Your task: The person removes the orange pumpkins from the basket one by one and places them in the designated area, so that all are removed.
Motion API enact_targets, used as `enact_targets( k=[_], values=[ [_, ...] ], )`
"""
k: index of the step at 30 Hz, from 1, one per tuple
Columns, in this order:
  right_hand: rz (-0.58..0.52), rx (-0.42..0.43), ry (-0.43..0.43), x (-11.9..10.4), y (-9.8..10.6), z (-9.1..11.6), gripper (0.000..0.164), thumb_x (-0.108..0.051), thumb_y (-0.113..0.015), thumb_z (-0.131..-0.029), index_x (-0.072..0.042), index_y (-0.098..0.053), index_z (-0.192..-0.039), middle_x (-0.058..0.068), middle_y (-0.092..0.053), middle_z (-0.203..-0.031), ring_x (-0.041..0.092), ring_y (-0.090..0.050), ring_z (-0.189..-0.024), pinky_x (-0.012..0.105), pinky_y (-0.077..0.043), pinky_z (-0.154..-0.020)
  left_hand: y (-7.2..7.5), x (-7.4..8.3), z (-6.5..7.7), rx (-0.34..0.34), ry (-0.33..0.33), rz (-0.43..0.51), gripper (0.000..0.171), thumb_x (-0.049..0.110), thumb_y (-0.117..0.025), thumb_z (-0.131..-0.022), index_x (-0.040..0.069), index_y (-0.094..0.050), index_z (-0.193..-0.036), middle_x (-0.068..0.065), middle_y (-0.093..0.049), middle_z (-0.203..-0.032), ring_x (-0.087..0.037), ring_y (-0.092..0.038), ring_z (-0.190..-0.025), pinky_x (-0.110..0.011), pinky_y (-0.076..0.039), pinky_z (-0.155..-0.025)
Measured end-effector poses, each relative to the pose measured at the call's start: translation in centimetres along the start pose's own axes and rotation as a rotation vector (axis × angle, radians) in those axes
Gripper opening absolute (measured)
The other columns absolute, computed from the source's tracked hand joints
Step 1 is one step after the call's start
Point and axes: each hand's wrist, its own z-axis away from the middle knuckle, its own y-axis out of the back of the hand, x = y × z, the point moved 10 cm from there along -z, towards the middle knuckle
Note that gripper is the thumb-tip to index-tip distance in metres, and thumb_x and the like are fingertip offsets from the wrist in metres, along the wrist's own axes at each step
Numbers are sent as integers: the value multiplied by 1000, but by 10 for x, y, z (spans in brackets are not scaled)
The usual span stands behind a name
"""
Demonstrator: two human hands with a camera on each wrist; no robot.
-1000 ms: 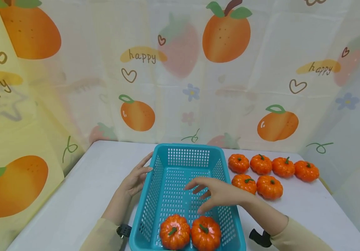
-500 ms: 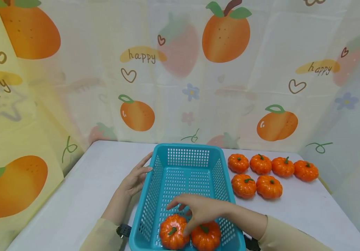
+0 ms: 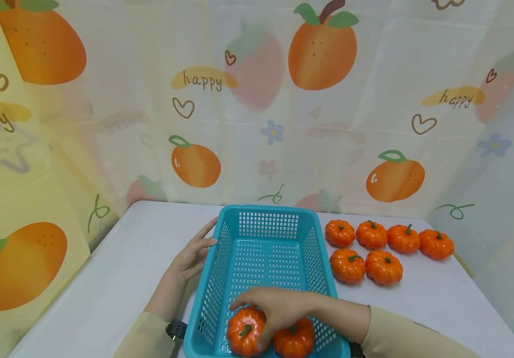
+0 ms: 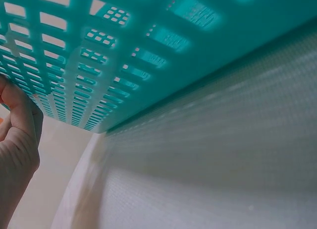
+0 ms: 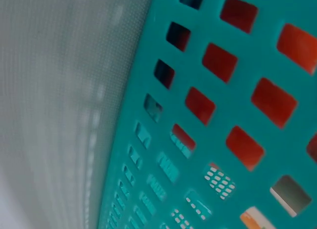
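Observation:
In the head view, a turquoise plastic basket [image 3: 196, 298] with lattice walls stands on the table. Two small orange pumpkins with green stems lie at its near end. My right hand [image 3: 279, 306] reaches over the basket's right side and grips the left pumpkin [image 3: 241, 332], thumb on its right side and fingers around its far side. Partly behind that hand is the right pumpkin [image 3: 295, 340]. Fairly straight fingers of my left hand [image 3: 193, 256] touch the basket's left rim from outside; the left wrist view shows this hand [image 4: 17, 135] against the lattice wall.
Several more orange pumpkins [image 3: 384, 267] sit in two rows on the white table [image 3: 105, 278], right of the basket. A fruit-printed curtain [image 3: 248, 164] hangs behind the table's far edge. Through the basket wall [image 5: 188, 135], the right wrist view shows orange patches.
My right hand has moved toward me and left, down from over the basket's middle, and its fingers have closed around the left pumpkin. My left hand has stayed at the rim.

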Motion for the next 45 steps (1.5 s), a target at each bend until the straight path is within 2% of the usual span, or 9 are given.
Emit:
enact_targets(
  k=[5, 18, 24, 36, 40, 45],
  values=[
    [11, -34, -12, 2, -6, 1, 73, -20, -83, -77, -27, -48, -141, -11, -56, -132, -4, -51, -108, 18, -49, -90, 0, 0, 0, -3, -2, 8, 67, 4, -43, -101, 29, -20, -158, -8, -50, -136, -17, -66, -104, -33, -62, -83],
    [-9, 14, -7, 1, -1, 3, 72, -20, -82, -77, -27, -49, -141, -10, -57, -134, -3, -52, -111, 19, -49, -92, 0, 0, 1, 9, 2, -5, 68, 5, -45, -100, 28, -19, -158, -8, -49, -136, -18, -66, -105, -33, -62, -84],
    [-71, 57, 22, -1, 6, 5, 71, -20, -81, -78, -27, -49, -140, -8, -57, -135, -2, -53, -114, 18, -49, -92, -1, 1, 2, 14, 8, -9, 68, 5, -46, -100, 28, -19, -158, -11, -46, -140, -20, -65, -107, -36, -61, -86],
    [-176, 160, 3, -4, 32, 19, 70, -20, -82, -78, -32, -49, -139, -9, -56, -135, 3, -54, -112, 19, -52, -91, 0, 0, 1, 15, 11, -3, 68, 5, -44, -101, 29, -17, -158, -9, -46, -139, -20, -65, -106, -38, -61, -86],
    [-163, 213, -27, -1, 44, 27, 71, -24, -82, -78, -35, -48, -139, -10, -56, -134, 6, -55, -114, 21, -54, -91, 1, 0, 1, 16, 12, -4, 68, 5, -44, -101, 29, -18, -158, -9, -47, -137, -19, -66, -104, -38, -61, -86],
    [-133, 290, -49, 0, 64, 38, 73, -29, -83, -78, -39, -47, -140, -11, -55, -137, 15, -54, -120, 30, -54, -97, -1, 1, 1, 1, 9, 1, 68, 4, -44, -101, 29, -18, -158, -11, -47, -137, -18, -66, -103, -35, -62, -85]
  ],
)
